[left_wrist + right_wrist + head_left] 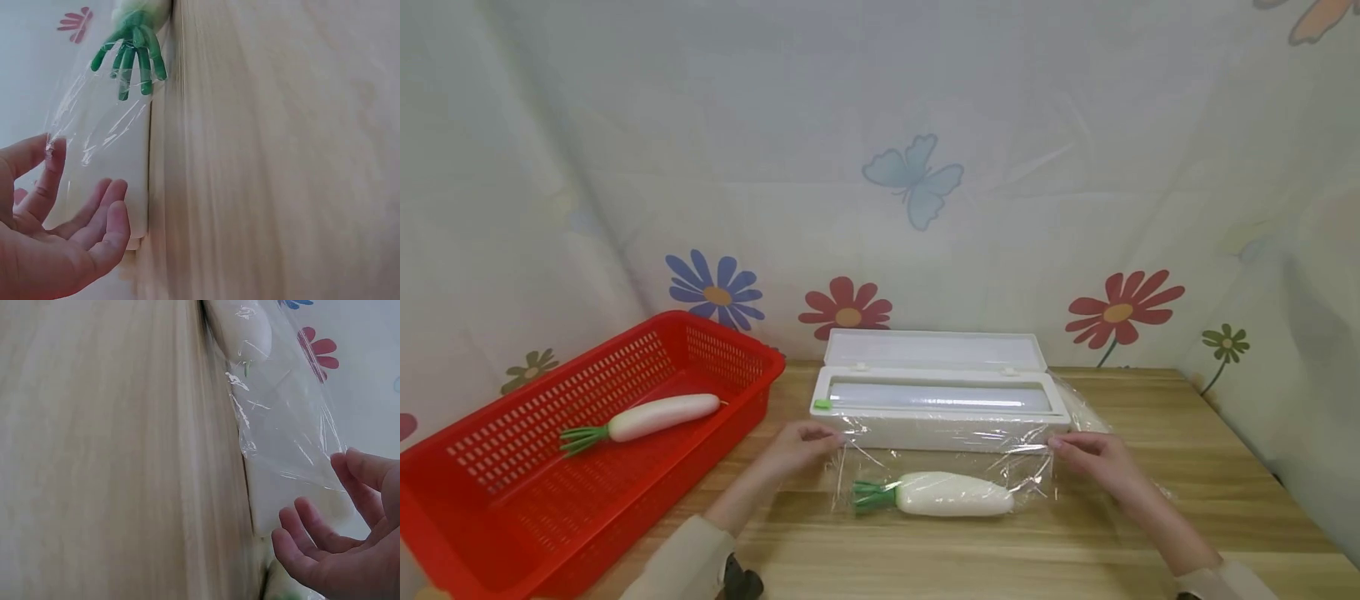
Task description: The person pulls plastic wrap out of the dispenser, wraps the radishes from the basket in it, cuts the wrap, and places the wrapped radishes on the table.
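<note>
Left fingers [45, 192] — pinched on film [275, 415]; right fingers [359, 492] likewise

At seven o'clock a cream left sleeve [685, 560] is bordering a rounded black wrist camera [742, 581], while a cream right sleeve [1225, 583] is showing at four o'clock.

Film [1033, 482]: clear, white glints. Radish [955, 494] by the box [938, 377]: white, green leaves [872, 496]. Box: white, bright green slider [822, 405]. Second radish [664, 417]: same colours. Basket [655, 500]: red, slotted grid. Bench [1210, 467]: tan, streaked wood grain. Cloth [737, 125]: off-white, printed red and blue flowers, pale-blue butterfly [917, 179]. Sleeves [688, 558]: probably beige; cut off at frame edge.
</note>
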`<action>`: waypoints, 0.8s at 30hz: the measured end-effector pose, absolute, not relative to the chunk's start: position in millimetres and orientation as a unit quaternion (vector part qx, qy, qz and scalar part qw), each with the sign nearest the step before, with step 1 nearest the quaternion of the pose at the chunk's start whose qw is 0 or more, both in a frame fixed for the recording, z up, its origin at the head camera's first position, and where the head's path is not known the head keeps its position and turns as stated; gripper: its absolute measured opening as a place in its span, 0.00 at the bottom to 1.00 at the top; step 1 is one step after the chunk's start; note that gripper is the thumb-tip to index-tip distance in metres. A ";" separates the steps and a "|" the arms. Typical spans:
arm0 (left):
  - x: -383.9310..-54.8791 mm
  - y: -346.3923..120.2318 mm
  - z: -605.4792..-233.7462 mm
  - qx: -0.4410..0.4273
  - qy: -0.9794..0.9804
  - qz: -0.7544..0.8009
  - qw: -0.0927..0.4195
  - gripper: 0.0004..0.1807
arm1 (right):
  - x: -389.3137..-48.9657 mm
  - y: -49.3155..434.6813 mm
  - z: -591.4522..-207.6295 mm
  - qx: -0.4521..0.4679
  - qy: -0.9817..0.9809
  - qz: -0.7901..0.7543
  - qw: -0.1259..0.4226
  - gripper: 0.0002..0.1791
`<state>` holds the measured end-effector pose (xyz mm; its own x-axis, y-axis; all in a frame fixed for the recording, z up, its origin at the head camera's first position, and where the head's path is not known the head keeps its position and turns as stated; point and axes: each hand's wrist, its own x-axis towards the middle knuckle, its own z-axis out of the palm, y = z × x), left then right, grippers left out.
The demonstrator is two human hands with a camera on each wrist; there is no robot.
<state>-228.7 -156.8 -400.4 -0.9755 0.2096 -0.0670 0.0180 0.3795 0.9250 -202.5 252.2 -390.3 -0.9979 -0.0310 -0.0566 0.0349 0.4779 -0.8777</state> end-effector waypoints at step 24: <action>-232.0 -157.4 -408.6 0.109 0.768 0.619 0.122 0.14 | -212.8 261.1 -412.2 -0.035 0.727 -0.680 0.088 0.15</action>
<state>-232.0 -157.4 -408.6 -0.9464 0.3185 -0.0535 0.0151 0.2093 0.9777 -212.8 261.1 -412.2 -0.9819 -0.1713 -0.0809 0.0693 0.0724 -0.9950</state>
